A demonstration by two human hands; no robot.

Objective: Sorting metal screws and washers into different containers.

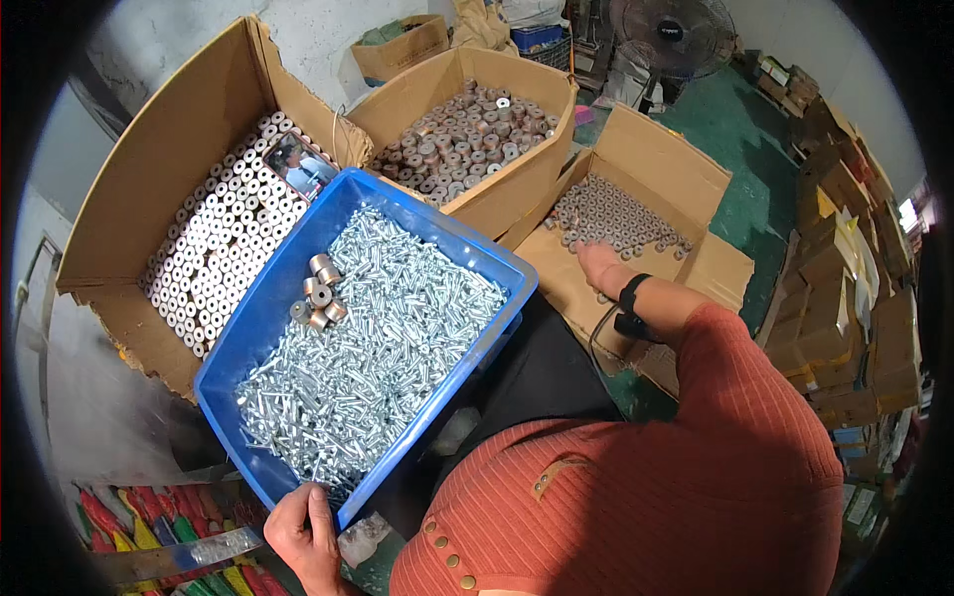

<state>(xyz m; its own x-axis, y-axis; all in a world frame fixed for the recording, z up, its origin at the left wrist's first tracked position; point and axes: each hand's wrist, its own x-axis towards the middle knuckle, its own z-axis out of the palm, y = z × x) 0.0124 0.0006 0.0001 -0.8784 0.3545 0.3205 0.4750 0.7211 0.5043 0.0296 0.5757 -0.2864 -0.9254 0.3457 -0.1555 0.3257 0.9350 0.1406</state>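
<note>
A blue plastic bin (527, 283) full of silvery bolts (368, 348) stands in front of me. A few copper-rimmed metal rollers (320, 293) lie on top of the bolts. My left hand (303, 541) is closed over the bin's near rim, its thumb and fingers curled at the edge. At the right, my right hand (601, 263) reaches down into an open cardboard box (661, 164), at the near edge of a layer of small grey rollers (616, 214). The fingertips of that hand point down and are hidden, so whether they hold a roller does not show.
Left of the bin, a cardboard box (159, 169) holds rows of pale ringed rollers (224, 238), with a phone (300, 166) lying on them. Behind stands a carton (517, 194) of brownish rollers (467, 139). A fan (671, 35) and stacked cartons (845, 308) are farther off.
</note>
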